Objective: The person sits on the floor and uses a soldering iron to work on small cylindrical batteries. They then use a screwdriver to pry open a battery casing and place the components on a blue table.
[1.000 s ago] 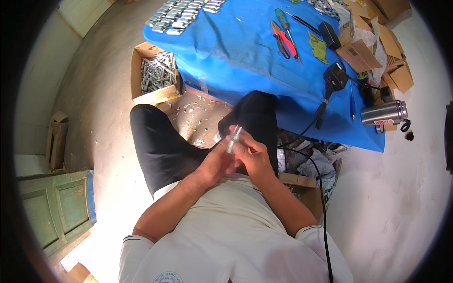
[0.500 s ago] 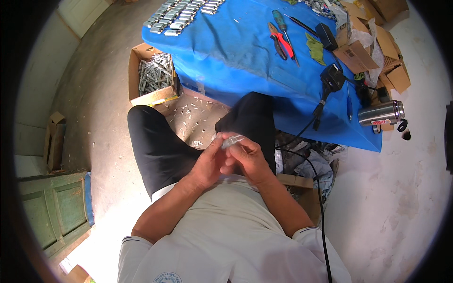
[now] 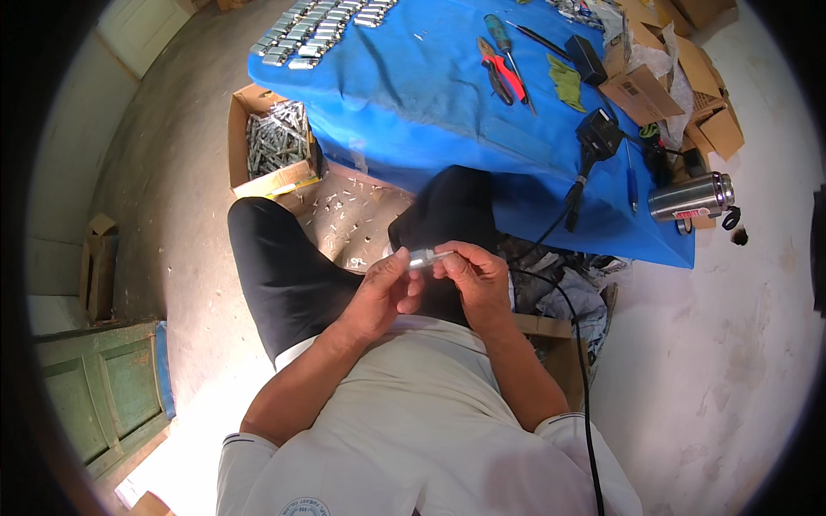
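Observation:
Over my lap, my left hand [image 3: 383, 291] is closed, its thumb and fingers pinching a small silvery metal cylinder [image 3: 419, 259]. A thin rod-like end sticks out of the cylinder toward the right. My right hand [image 3: 478, 282] grips that thin end between thumb and forefinger. Whether the thin end is a separate piece is too small to tell. Similar silvery metal parts [image 3: 307, 34] lie in rows on the blue-covered table [image 3: 413, 95], at its far left.
Left of the table, an open cardboard box [image 3: 237, 146] holds many slim metal pieces. Pliers [image 3: 501, 73], a screwdriver [image 3: 499, 34], a black adapter [image 3: 600, 133] and a steel flask [image 3: 688, 199] lie on the table. A black cable [image 3: 578, 331] runs down past my right arm.
My hands have drawn slightly apart. The right fingers have shifted right onto the thin end, and the cylinder now shows more plainly between both hands. The view has shifted a little.

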Demonstrator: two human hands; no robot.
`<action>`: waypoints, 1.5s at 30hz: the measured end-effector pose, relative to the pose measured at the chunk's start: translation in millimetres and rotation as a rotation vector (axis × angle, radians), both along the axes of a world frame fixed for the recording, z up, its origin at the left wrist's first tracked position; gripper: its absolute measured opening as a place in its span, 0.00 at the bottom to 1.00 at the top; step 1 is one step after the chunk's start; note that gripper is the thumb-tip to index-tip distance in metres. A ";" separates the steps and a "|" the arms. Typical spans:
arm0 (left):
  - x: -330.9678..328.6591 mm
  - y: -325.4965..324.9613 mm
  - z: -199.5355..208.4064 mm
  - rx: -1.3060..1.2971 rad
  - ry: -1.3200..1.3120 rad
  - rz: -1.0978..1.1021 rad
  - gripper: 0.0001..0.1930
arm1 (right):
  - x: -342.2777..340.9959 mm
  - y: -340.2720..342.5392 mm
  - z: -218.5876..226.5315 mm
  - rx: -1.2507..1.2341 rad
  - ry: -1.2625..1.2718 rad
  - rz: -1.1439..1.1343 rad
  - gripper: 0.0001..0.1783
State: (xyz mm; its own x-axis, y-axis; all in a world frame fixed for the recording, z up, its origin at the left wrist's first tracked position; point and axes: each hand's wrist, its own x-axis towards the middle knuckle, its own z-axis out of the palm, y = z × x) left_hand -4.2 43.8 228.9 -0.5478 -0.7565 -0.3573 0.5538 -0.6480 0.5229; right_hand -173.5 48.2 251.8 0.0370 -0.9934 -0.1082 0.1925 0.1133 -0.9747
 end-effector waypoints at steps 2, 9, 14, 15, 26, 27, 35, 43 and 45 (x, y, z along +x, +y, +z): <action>1.0 0.0 -2.4 0.008 0.000 -0.018 0.21 | -1.1 -0.4 4.4 -0.035 0.086 0.015 0.09; -0.4 -1.4 -0.2 0.035 -0.041 -0.074 0.22 | -6.5 -4.8 5.3 -0.358 0.447 0.061 0.07; 0.6 -1.4 -3.9 0.077 -0.039 -0.063 0.22 | -5.5 -4.8 9.2 -0.444 0.535 0.085 0.06; 1.3 -1.5 -4.4 0.080 -0.042 -0.060 0.22 | -3.6 -4.1 11.0 -0.441 0.536 0.092 0.06; 1.5 -2.1 -6.5 0.041 -0.012 -0.020 0.23 | 9.6 9.1 9.8 0.027 0.114 -0.068 0.11; 1.2 -1.6 -7.9 0.043 -0.011 -0.005 0.23 | 9.3 10.8 8.3 0.078 0.075 -0.072 0.12; 0.6 -0.5 -8.8 -0.022 -0.052 -0.026 0.23 | 8.0 12.6 10.0 0.246 0.001 -0.054 0.17; 0.9 -0.8 -8.0 -0.078 -0.118 -0.059 0.24 | 2.3 12.4 24.2 0.418 0.052 0.023 0.18; 1.1 -0.3 -11.7 -0.071 -0.131 -0.060 0.24 | 1.0 13.0 27.5 0.437 0.042 0.071 0.17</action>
State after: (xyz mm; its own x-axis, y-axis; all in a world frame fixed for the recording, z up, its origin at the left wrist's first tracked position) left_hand -3.1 43.5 217.2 -0.5452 -0.7497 -0.3752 0.4394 -0.6367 0.6337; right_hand -172.6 61.2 279.2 0.0906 -0.8489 -0.5207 0.1308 0.5284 -0.8389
